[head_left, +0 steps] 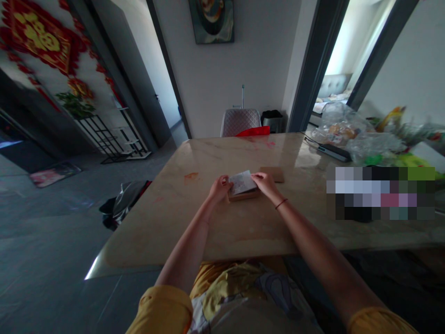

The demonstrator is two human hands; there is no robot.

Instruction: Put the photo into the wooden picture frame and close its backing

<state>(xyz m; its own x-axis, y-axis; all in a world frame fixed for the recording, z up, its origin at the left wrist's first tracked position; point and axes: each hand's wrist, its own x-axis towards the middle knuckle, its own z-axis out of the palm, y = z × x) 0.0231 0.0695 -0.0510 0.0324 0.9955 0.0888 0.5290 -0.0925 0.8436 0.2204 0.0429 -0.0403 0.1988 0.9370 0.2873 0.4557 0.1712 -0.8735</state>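
Observation:
A small pale packet (241, 182) lies over a shallow brown box (243, 195) near the middle of the beige marble table (194, 218). My left hand (219, 188) pinches the packet's left edge with curled fingers. My right hand (264, 183) grips its right edge; a red string circles that wrist. A flat brown lid or card (274, 174) lies on the table just beyond my right hand.
Clear plastic bags of food (342, 127) and a dark flat device (333, 152) crowd the table's far right. A padded chair (239, 121) with red cloth stands at the far edge. A dark bag (123, 204) lies on the floor to the left.

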